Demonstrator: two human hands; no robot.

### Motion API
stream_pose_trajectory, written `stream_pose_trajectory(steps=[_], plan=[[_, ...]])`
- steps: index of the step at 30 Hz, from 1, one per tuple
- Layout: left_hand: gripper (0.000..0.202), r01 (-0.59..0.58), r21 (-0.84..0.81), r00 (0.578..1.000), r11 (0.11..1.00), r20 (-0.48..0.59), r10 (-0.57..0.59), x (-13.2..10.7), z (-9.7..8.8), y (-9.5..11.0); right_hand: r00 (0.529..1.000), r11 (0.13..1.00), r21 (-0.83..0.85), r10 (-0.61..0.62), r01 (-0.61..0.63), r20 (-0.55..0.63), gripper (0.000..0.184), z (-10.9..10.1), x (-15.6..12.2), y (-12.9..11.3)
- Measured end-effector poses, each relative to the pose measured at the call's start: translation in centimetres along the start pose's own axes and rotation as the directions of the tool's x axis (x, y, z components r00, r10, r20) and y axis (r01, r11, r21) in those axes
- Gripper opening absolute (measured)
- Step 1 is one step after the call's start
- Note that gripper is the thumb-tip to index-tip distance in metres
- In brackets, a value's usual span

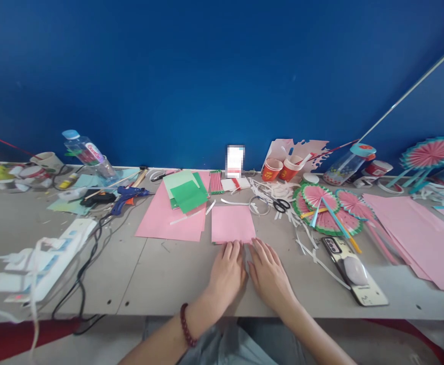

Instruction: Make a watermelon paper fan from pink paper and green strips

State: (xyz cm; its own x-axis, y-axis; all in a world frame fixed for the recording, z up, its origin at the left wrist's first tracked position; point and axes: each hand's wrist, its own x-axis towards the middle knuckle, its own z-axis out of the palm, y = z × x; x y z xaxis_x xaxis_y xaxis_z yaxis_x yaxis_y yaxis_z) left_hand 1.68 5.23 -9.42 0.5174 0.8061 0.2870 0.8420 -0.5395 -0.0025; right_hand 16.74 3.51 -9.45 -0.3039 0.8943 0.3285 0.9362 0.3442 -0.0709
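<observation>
A small pink paper sheet lies on the grey table straight ahead of me. My left hand and my right hand rest side by side on the table, fingers stretched out flat, fingertips touching the sheet's near edge. Neither hand holds anything. A dark red bead bracelet sits on my left wrist.
Larger pink sheets with green paper lie to the left, more pink sheets to the right. Watermelon paper fans, scissors, a phone, orange cups, a blue glue gun, a power strip and bottles surround them.
</observation>
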Motion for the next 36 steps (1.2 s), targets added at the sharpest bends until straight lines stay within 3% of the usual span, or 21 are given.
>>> stream_pose_trajectory(steps=[5,12,26,36], plan=[[0.042,0.088,-0.074,0.996,0.993,0.006,-0.088,-0.1,-0.5,0.4,0.999,0.999,0.040,-0.020,0.019,0.042,0.044,-0.1,0.1,0.1],[0.042,0.135,-0.070,0.990,0.988,-0.043,-0.138,-0.4,-1.3,0.3,0.997,0.997,0.021,0.070,-0.071,0.043,0.040,-0.9,0.6,-1.3],[0.046,0.171,-0.076,0.984,0.982,-0.033,-0.174,-2.6,-1.7,-1.7,0.996,0.995,0.053,0.088,-0.090,0.033,0.042,-0.9,0.5,-1.4],[0.048,0.188,-0.083,0.981,0.979,-0.023,-0.190,-2.8,-1.5,-1.7,0.994,0.996,0.025,0.089,-0.091,0.066,0.044,-1.0,0.5,-1.6]])
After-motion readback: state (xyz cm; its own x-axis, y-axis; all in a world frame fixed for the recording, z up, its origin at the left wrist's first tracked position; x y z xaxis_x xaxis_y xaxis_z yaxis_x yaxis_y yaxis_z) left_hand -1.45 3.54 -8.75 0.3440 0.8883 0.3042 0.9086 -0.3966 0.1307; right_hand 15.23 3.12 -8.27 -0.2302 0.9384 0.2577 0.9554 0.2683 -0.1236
